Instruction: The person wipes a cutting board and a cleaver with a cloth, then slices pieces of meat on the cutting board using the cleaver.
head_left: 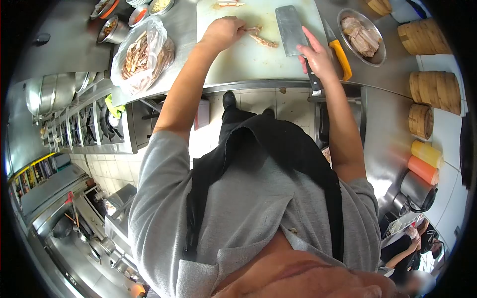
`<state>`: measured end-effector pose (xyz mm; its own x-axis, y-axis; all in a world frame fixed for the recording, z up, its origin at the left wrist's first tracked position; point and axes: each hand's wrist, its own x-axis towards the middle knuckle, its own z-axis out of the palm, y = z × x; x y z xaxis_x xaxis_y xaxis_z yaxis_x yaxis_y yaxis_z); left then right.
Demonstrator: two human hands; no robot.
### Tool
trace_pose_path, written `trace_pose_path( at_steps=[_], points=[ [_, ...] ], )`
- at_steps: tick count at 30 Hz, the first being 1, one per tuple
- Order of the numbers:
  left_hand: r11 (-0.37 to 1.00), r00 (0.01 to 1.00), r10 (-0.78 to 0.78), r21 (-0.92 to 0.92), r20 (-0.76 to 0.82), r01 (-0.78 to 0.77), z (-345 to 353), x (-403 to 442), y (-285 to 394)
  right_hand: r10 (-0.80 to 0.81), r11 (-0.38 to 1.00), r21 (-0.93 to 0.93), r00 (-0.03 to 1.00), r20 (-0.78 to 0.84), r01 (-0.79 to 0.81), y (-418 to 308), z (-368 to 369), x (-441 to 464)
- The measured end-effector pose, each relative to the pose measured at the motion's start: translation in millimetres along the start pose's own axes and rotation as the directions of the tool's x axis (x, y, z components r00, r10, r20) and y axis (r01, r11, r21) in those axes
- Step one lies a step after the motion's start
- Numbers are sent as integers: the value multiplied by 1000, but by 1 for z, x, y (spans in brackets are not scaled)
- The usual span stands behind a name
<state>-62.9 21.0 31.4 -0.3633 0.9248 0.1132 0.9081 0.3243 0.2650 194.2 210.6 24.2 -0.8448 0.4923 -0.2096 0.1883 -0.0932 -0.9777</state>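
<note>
My left hand (224,34) is closed on one end of a thin, bony strip of meat (263,40), which lies on the white cutting board (233,64). The fingertips are partly hidden by the hand itself. My right hand (319,58) grips a cleaver (291,31) where blade and handle meet, some fingers stretched along the blade. The blade lies nearly flat over the board, to the right of the strip and apart from it. Another small piece of meat (229,4) lies at the board's far edge.
A plastic bag (144,54) of meat strips stands left of the board. To the right are a yellow-handled knife (342,60), a metal bowl (382,54) with meat, and bamboo steamers (435,92). A metal container (115,31) stands far left. Another person (405,248) is at lower right.
</note>
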Motion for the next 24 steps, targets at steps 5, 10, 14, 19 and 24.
trace_pose_path(
  at_steps=[5,10,14,19,24],
  points=[
    [993,996,-86,79,-4,86,-1,14,9,63,998,-20,998,12,-62,-5,-2,0],
    [999,998,37,-12,-48,-37,0,21,19,13,999,41,1000,3,-13,1,-3,3],
    [993,993,105,-39,-59,-108,14,25,25,8,999,43,1000,6,-9,0,-1,1],
    [989,982,146,-36,122,-142,-14,13,48,-2,999,45,1000,3,2,-1,-1,1],
    [986,971,145,58,191,-158,-4,20,53,-4,999,42,1000,15,4,-3,1,-1]
  ],
)
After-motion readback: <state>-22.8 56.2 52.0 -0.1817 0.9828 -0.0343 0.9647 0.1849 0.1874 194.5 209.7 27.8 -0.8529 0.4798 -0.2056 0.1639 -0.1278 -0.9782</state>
